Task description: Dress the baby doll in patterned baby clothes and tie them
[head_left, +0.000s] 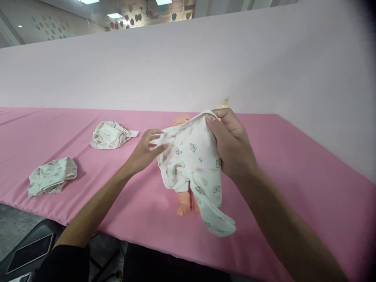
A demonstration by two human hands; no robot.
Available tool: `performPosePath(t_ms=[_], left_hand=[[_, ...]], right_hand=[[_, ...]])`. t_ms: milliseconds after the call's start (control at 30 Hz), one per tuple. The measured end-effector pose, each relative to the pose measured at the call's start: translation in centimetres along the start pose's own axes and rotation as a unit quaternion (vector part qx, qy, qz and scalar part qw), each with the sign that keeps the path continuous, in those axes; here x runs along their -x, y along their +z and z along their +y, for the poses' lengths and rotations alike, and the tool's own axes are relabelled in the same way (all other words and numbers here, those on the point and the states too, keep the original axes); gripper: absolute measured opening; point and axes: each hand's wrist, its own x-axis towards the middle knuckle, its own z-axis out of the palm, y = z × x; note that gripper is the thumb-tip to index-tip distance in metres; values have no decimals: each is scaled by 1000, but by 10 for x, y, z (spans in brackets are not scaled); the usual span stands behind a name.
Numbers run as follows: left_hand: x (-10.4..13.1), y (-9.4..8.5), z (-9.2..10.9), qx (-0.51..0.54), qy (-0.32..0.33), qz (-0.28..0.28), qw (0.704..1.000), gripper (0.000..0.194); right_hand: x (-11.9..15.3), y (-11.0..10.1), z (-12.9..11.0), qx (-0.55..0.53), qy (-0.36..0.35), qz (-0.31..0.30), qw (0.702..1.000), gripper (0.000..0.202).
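White baby pants (pixel 194 149) with a small animal print are stretched between my two hands by the waist edge. My left hand (pixel 148 147) has its thumb on the front and its fingers at the left side, closed on the cloth. At the upper right corner, my right hand (pixel 235 141) pinches the waistband between thumb and fingers. One leg hangs down to the right, with a rounded end. Behind the cloth lies a baby doll (pixel 184 203); its feet show below and part of its head above, while its trunk is hidden.
On the pink table cover (pixel 126 215), a bunched white cloth (pixel 108 135) and a folded printed cloth (pixel 53 176) lie to the left. A yellowish object (pixel 225 102) peeks out behind my right hand. A white wall stands behind. A phone (pixel 31 252) rests on a black chair at lower left.
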Motion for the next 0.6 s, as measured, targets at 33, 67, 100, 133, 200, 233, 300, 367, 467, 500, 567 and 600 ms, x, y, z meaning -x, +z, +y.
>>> performPosePath(t_ms=[33,67,100,133,200,233,300,367,467,500,567,600], left_hand=[[1,3,-3,-8,-14,-52,999,52],[3,6,-6,-16,-22,-92,995,59],[4,9,-9,-22,-26,-118,992,65],[5,11,-11,-26,-28,-130,991,70],[5,15,-13,-33,-34,-119,992,80],[5,16,-13,-38,-37,-107,993,81],[3,18,-10,-53,-34,-88,994,65],[-1,14,-3,-68,-17,-69,995,38],[0,-5,13,-21,6,-2,1000,28],[3,-15,19,21,10,33,999,24],[19,-34,33,118,18,98,988,19],[31,-40,39,156,25,110,981,16]], right_hand=[[-1,1,-3,3,-7,-2,1000,31],[-1,1,-6,8,-15,0,1000,31],[-1,2,-10,14,-22,7,1000,30],[-1,3,-13,22,-28,16,999,29],[-1,3,-21,30,-39,34,998,26],[-1,4,-24,29,-44,38,998,25],[0,3,-28,35,-52,33,997,25],[-1,0,-30,64,-59,20,996,27],[-3,-8,-29,119,-77,16,990,34],[-5,-12,-28,129,-87,21,988,35],[-8,-20,-23,139,-104,26,984,35],[-9,-24,-19,140,-104,19,984,35]])
